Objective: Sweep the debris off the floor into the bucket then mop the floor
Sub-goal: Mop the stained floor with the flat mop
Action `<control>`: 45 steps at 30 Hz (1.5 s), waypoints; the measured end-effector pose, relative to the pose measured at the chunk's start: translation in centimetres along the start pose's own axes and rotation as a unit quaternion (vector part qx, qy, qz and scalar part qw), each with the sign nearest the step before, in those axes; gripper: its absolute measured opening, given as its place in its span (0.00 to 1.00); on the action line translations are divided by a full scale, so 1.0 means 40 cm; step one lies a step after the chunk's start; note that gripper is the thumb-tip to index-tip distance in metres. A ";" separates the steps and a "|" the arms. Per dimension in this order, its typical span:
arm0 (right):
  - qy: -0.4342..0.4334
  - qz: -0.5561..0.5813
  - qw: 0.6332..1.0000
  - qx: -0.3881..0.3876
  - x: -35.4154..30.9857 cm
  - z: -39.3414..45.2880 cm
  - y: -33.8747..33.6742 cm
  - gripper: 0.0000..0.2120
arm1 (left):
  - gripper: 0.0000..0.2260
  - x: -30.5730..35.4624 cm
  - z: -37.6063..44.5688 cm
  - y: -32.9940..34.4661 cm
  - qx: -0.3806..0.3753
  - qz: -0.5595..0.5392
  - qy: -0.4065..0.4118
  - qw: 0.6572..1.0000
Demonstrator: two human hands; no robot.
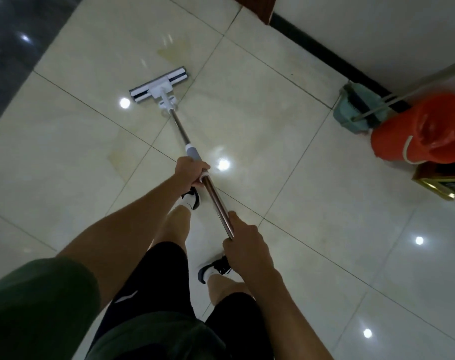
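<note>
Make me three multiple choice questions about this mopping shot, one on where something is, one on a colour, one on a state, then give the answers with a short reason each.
1. Where does the mop head lie?
A. in the bucket
B. flat on the tiled floor, ahead of the person
C. leaning on the wall

2. What colour is the bucket?
A. orange-red
B. blue
C. white

3. How is the mop handle held?
A. by one hand only
B. by no hand
C. by both hands

Answers:
1 B: the head sits on the tiles beyond the feet.
2 A: the bucket at the right by the wall is orange-red.
3 C: the left hand grips it near the grey collar, and the right hand grips its near end.
</note>
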State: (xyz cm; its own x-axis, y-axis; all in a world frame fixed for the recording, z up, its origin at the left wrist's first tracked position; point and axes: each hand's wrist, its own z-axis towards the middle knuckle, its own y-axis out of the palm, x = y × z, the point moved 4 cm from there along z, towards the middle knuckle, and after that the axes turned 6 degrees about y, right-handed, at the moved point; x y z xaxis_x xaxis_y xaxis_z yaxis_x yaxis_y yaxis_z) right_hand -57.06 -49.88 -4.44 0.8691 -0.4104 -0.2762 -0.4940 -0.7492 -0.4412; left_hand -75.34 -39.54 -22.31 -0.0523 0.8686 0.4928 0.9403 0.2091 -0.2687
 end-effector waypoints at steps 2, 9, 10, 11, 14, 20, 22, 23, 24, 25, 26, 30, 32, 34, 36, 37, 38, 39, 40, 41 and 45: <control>-0.009 -0.003 1.000 0.006 -0.054 0.014 -0.023 0.26 | 0.10 0.050 0.027 -0.032 -0.006 0.001 0.012 1.000; -0.043 -0.020 0.999 0.023 -0.372 0.226 -0.151 0.28 | 0.09 0.380 0.253 -0.188 -0.003 -0.011 0.045 0.999; -0.046 -0.025 0.998 0.029 -0.421 0.266 -0.173 0.28 | 0.11 0.429 0.294 -0.207 -0.003 -0.012 0.047 0.999; -0.047 -0.025 0.998 0.036 -0.469 0.303 -0.193 0.28 | 0.13 0.478 0.334 -0.224 -0.006 -0.013 0.049 0.999; -0.052 -0.020 0.997 0.056 -0.592 0.410 -0.241 0.28 | 0.14 0.612 0.449 -0.261 -0.015 -0.019 0.055 0.998; -0.065 -0.015 0.995 0.079 -0.761 0.614 -0.291 0.26 | 0.09 0.782 0.646 -0.277 -0.002 -0.011 0.070 0.997; -0.059 -0.006 0.995 0.082 -0.783 0.659 -0.296 0.26 | 0.08 0.805 0.692 -0.265 0.007 0.005 0.075 0.997; -0.056 -0.001 0.995 0.082 -0.784 0.670 -0.296 0.26 | 0.08 0.806 0.707 -0.259 0.009 0.015 0.075 0.997; -0.054 0.005 0.995 0.082 -0.781 0.674 -0.292 0.27 | 0.08 0.804 0.715 -0.252 0.010 0.023 0.073 0.997; -0.053 0.011 0.995 0.081 -0.773 0.670 -0.286 0.28 | 0.09 0.796 0.718 -0.246 0.010 0.033 0.069 0.997; -0.053 0.015 0.995 0.077 -0.764 0.662 -0.277 0.28 | 0.09 0.785 0.716 -0.240 0.010 0.045 0.066 0.997; -0.039 0.027 0.997 0.055 -0.709 0.610 -0.226 0.28 | 0.09 0.729 0.674 -0.210 0.010 0.113 0.060 0.992; -0.026 0.043 0.998 0.045 -0.663 0.571 -0.203 0.27 | 0.08 0.689 0.635 -0.184 0.004 0.146 0.054 0.988; -0.018 0.051 0.998 0.037 -0.598 0.520 -0.178 0.28 | 0.09 0.633 0.584 -0.153 -0.005 0.171 0.045 0.984; -0.016 0.062 0.998 0.023 -0.525 0.461 -0.149 0.28 | 0.09 0.566 0.523 -0.119 -0.018 0.189 0.035 0.981; -0.016 0.067 0.998 0.016 -0.486 0.431 -0.133 0.28 | 0.09 0.528 0.492 -0.103 -0.024 0.195 0.030 0.980; -0.016 0.070 0.997 0.013 -0.446 0.402 -0.116 0.28 | 0.12 0.489 0.461 -0.086 -0.029 0.199 0.026 0.979; -0.014 0.073 0.997 0.013 -0.405 0.374 -0.097 0.28 | 0.14 0.448 0.428 -0.070 -0.033 0.201 0.023 0.979; -0.009 0.076 0.997 0.013 -0.363 0.346 -0.078 0.27 | 0.16 0.407 0.393 -0.053 -0.035 0.204 0.022 0.978; -0.003 0.077 0.997 0.014 -0.317 0.318 -0.057 0.27 | 0.17 0.365 0.357 -0.035 -0.034 0.208 0.021 0.977; 0.019 0.072 0.997 0.004 -0.125 0.206 0.018 0.27 | 0.18 0.197 0.211 0.052 -0.043 0.230 0.006 0.972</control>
State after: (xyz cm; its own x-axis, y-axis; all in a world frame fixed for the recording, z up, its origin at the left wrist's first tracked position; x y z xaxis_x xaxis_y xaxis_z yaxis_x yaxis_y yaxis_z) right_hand -61.96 -44.10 -10.40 0.7895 -0.5330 -0.3043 -0.6137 -0.6773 -0.4058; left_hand -76.64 -28.49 -25.97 0.3841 0.8559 0.3461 0.8879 -0.2398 -0.3925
